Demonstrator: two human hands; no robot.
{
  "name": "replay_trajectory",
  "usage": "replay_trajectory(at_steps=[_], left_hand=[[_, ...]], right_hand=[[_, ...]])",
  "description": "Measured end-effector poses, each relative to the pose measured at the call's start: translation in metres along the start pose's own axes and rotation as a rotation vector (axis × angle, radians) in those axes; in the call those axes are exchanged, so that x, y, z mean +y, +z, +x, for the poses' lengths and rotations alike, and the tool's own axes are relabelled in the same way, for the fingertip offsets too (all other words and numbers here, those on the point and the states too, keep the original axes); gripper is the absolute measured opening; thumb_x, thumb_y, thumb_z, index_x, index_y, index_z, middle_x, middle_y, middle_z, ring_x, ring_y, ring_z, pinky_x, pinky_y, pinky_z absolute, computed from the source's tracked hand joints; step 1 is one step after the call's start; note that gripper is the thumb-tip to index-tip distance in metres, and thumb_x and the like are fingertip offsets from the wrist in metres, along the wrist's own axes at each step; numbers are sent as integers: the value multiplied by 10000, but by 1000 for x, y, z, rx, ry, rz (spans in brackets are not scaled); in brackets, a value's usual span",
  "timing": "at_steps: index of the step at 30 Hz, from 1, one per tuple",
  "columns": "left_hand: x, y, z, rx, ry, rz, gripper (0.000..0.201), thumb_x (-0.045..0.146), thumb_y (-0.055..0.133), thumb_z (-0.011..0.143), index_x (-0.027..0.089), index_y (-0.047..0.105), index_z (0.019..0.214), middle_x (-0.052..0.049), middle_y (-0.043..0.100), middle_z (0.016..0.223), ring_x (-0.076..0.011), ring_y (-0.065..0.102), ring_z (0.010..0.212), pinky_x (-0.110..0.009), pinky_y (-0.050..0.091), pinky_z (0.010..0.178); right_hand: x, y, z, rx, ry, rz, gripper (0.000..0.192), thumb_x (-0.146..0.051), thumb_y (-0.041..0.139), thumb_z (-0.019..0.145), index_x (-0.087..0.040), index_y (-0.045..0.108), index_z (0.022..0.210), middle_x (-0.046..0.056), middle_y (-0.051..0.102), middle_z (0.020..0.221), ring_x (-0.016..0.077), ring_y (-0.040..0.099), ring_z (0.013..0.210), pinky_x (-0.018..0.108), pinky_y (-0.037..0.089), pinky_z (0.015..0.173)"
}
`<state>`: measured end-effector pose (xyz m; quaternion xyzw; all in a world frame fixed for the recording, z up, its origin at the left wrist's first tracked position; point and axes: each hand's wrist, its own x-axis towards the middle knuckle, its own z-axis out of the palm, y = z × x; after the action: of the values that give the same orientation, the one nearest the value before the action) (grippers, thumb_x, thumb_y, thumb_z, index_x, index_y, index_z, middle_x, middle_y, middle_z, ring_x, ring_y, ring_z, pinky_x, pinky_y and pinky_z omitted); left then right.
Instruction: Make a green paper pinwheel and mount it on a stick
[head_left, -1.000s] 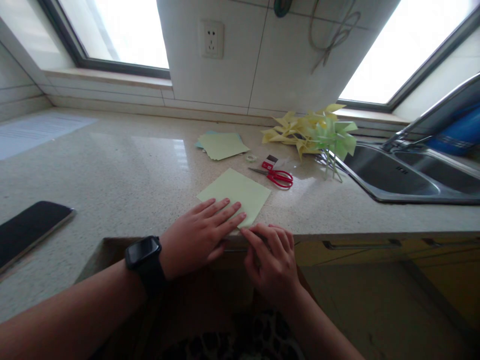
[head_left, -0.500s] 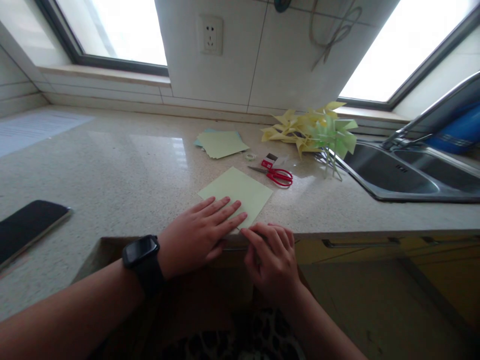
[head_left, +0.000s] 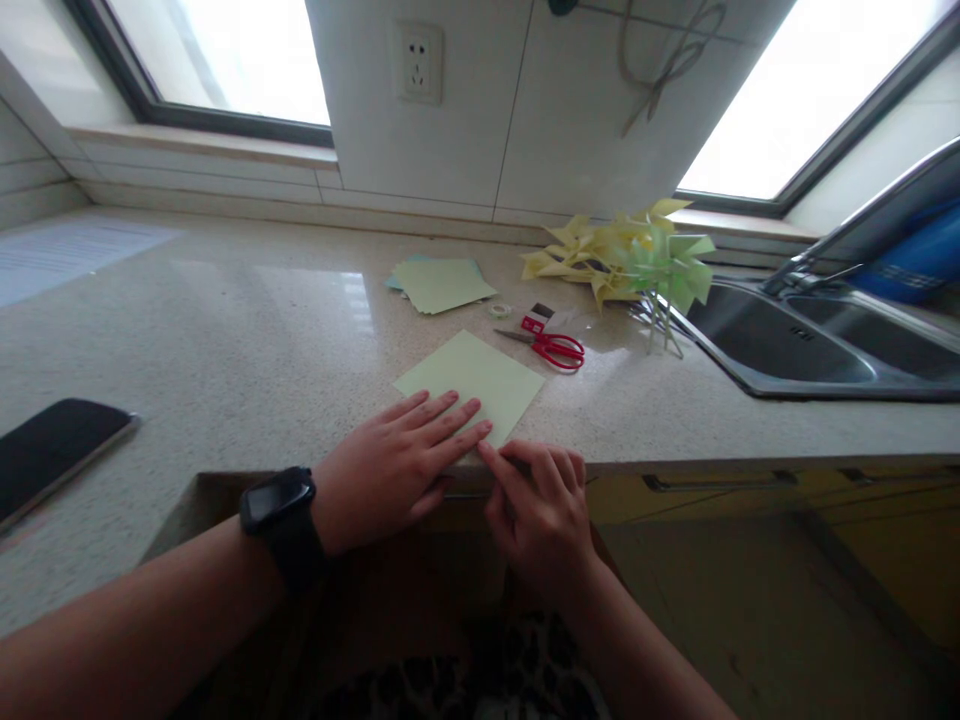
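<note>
A square sheet of pale green paper [head_left: 480, 368] lies on the counter, one corner pointing at the front edge. My left hand [head_left: 401, 450] rests flat on its lower left part, fingers spread, a black watch on the wrist. My right hand [head_left: 544, 500] is at the near corner, by the left little finger. Its index fingertip touches that corner and the other fingers are curled in; the grip beneath is partly hidden. Red-handled scissors [head_left: 556, 350] lie beyond the sheet, beside a small red box [head_left: 537, 318] and a roll of tape [head_left: 500, 311].
A stack of coloured paper [head_left: 446, 285] sits farther back. Yellow and green paper pinwheels [head_left: 671, 265] stand beside the steel sink [head_left: 780, 335] on the right. A black phone [head_left: 60, 450] lies at the left, and a printed sheet [head_left: 75, 255] behind it.
My right index fingertip has moved slightly up and inward at the sheet's near corner. My left hand stays flat on the paper. The whole view has shifted a little.
</note>
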<state>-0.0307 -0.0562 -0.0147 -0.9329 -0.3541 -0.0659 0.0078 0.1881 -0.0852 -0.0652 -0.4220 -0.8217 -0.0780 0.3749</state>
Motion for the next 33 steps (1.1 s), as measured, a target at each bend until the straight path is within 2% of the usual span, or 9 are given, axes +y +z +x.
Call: replay_trajectory(at_steps=[10, 18, 26, 33], left_hand=[[-1, 0, 0, -21, 3, 2, 719, 239, 586, 923, 227, 279, 1574, -71, 269, 1661, -279, 255, 1519, -485, 233, 1234], [-1, -2, 0, -29, 11, 3, 712, 259, 581, 935, 225, 274, 1576, -88, 270, 1658, -291, 263, 1516, -497, 234, 1233], [0, -2, 0, -30, 9, 5, 716, 250, 587, 931, 237, 277, 1576, -79, 272, 1658, -291, 256, 1518, -498, 238, 1234], [0, -1, -1, -28, 4, 15, 700, 254, 579, 936, 246, 288, 1572, -67, 278, 1657, -282, 254, 1520, -487, 238, 1235]], right_hand=[[5, -3, -6, 43, -56, 99, 380, -55, 603, 829, -184, 666, 1181, 89, 693, 1134, 249, 611, 1038, 486, 460, 977], [9, -4, -11, 65, -124, 157, 384, -12, 588, 803, -150, 654, 1155, 120, 700, 1184, 283, 608, 1162, 533, 471, 1021], [6, -4, -9, 60, -108, 125, 458, -6, 574, 804, -144, 636, 1236, 113, 709, 1157, 265, 612, 1136, 511, 471, 1018], [4, -2, -8, 56, -73, 81, 440, -31, 580, 816, -170, 645, 1229, 99, 698, 1138, 256, 614, 1076, 504, 466, 1010]])
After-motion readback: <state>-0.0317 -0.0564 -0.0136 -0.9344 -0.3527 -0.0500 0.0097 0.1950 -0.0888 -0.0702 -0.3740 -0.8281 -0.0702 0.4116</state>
